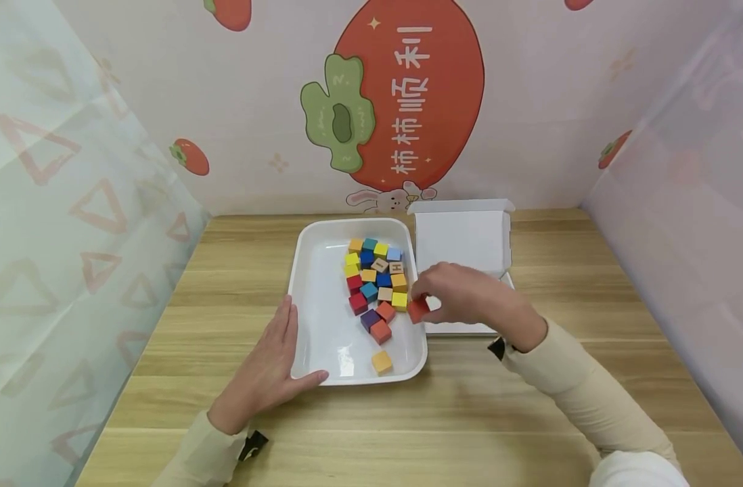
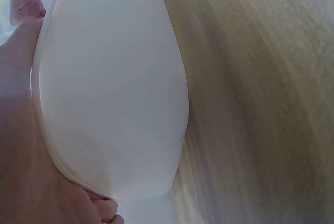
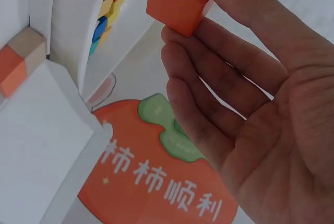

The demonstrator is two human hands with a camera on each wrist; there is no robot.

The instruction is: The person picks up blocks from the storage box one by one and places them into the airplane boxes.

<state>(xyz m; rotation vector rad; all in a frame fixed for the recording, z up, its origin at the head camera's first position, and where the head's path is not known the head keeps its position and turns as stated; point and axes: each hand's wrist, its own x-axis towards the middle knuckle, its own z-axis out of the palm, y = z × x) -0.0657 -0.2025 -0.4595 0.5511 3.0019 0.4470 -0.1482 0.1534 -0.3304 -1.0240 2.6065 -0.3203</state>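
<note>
A white tray point(image 1: 323, 338) holds several coloured wooden cubes, mostly massed towards its right side. My left hand point(image 1: 264, 365) rests at the tray's front left corner, fingers extended along the left side and thumb at the front rim. Between thumb and fingertips, my right hand point(image 1: 463, 294) pinches a red-orange cube point(image 3: 177, 2) near the tray's right rim. Beside the tray is a white cardboard box point(image 1: 463, 328) with its lid raised. Inside that box, the right wrist view shows an orange cube point(image 3: 13, 75) and a plain wood cube point(image 3: 27, 45).
A yellow-orange cube point(image 1: 381, 363) lies apart near the tray's front. Two cubes in the cluster bear letters, one of them an H cube point(image 1: 396, 268). The wooden table point(image 1: 469, 419) meets a printed backdrop point(image 1: 250, 101) behind, with sheets at both sides.
</note>
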